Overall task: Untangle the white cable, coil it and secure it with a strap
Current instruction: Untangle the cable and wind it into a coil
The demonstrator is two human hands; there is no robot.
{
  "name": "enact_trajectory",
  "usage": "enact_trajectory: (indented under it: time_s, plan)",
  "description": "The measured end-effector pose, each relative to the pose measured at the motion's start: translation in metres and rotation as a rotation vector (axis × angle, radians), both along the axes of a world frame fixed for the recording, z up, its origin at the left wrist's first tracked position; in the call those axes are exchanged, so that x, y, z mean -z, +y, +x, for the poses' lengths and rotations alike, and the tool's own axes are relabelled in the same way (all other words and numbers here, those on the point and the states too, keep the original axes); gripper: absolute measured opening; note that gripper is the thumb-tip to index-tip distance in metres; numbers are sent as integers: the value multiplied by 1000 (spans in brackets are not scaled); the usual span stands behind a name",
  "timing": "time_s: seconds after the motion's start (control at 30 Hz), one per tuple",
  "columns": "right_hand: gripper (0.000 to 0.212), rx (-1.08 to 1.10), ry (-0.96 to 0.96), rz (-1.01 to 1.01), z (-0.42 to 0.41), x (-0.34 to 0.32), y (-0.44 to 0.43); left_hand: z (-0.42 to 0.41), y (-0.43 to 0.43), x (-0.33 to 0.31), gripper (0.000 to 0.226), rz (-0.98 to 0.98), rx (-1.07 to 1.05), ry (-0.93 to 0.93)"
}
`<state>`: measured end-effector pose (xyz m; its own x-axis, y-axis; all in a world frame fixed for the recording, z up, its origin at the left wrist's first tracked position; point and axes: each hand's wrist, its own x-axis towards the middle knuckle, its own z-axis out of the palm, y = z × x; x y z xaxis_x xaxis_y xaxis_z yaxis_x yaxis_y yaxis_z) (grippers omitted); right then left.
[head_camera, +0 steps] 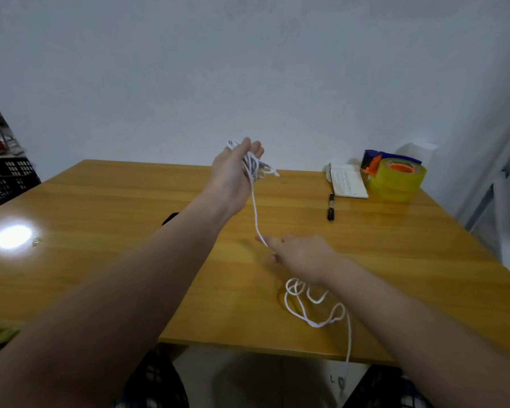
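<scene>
The table (100,260) fills the view. Above its far middle, the raised left hand (233,175) curls its fingers round a bundle of cable (255,212). One strand drops to the right hand (302,254) over the centre, where blur hides the grip. Loose loops lie at the near edge. Tape (395,179), a notebook (349,181) and a pen (331,207) sit far right.

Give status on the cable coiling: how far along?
Done: part of the white cable is gathered in a bundle in the left hand, held above the table. In hand: a strand runs down to the right hand, grip blurred. Left: loose loops lie by the near edge, a tail hangs off it, and no strap is on.
</scene>
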<state>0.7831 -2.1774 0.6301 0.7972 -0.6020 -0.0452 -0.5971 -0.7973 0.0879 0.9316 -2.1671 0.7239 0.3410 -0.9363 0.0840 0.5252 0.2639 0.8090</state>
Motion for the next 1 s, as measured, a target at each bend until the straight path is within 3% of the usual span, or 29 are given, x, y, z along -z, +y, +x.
enact_trajectory:
  time_s: [0.13, 0.27, 0.4, 0.53, 0.63, 0.73, 0.8, 0.87, 1.0]
  plan:
    - [42, -75, 13, -139, 8, -30, 0, -9, 4, 0, 43, -3, 107, -206]
    - [40, -95, 11, -93, 5, -58, -6, -11, 6, 5, 39, -7, 181, -410]
    - [38, -141, -14, -123, -5, -68, -6, -5, 7, 10, 19, 29, 169, -627]
    - [34, -185, -35, -100, -10, -75, -5, -5, 10, 16, 17, 77, 194, -689]
    - [29, -201, -176, -18, -13, -82, -3, -5, 11, 22, 21, 129, 153, -775]
    - [15, -239, -412, 88, -15, -88, -6, -6, 13, 30, 41, 147, 172, -966]
    - [12, -217, -454, 115, -16, -88, -10, -12, 16, 28, 42, 145, 212, -1001]
    - [15, -180, -490, 124, -20, -84, -14, -14, 17, 25, 44, 152, 218, -1068]
    - [39, -65, -632, 166, -34, -80, -23, -13, 28, 21, 63, 121, 320, -1429]
